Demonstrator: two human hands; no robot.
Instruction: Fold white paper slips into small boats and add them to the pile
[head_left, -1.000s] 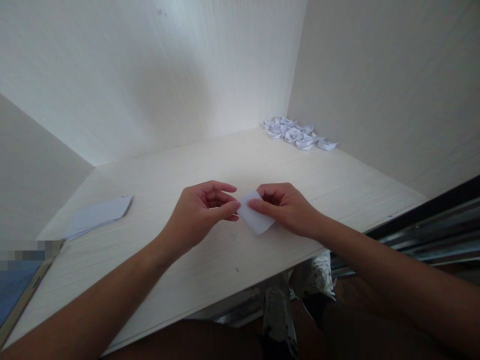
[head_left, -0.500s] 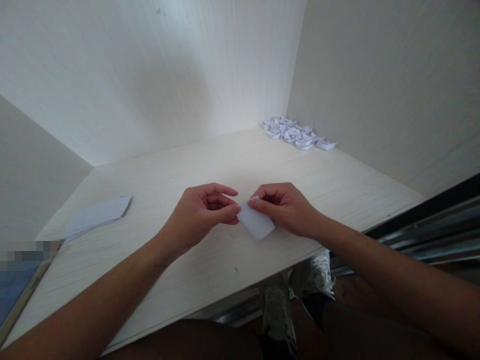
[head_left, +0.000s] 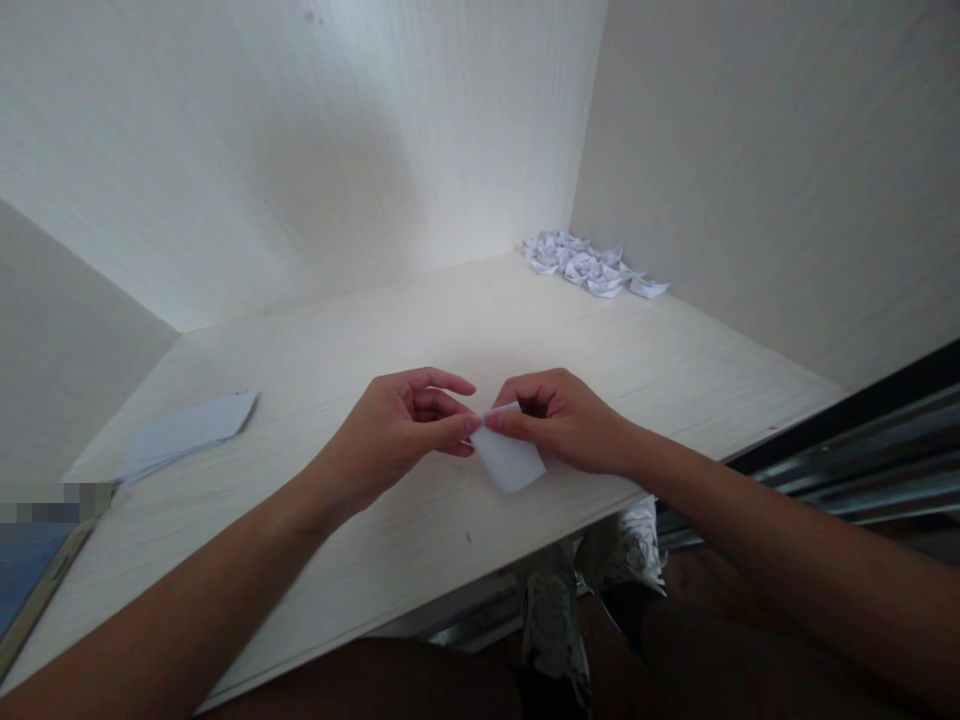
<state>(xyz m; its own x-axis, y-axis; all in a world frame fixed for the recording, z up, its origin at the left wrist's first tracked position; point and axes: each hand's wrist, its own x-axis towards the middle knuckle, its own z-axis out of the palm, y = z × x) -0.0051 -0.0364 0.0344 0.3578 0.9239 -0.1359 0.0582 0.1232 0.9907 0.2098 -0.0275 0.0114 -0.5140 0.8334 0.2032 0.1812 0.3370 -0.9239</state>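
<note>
Left hand (head_left: 412,420) and right hand (head_left: 564,422) both pinch the white paper (head_left: 513,464) over the surface (head_left: 360,570), thumbs nearly meeting, left forefinger lifted clear. Probably mid-fold; crease hard to make out. Next move calls for firm thumb pressure.

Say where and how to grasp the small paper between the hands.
I'd pinch the small paper by its thin lower edge, from the near side: that edge faces the person and looks free, while the left hand and right hand crowd its far end.
</note>
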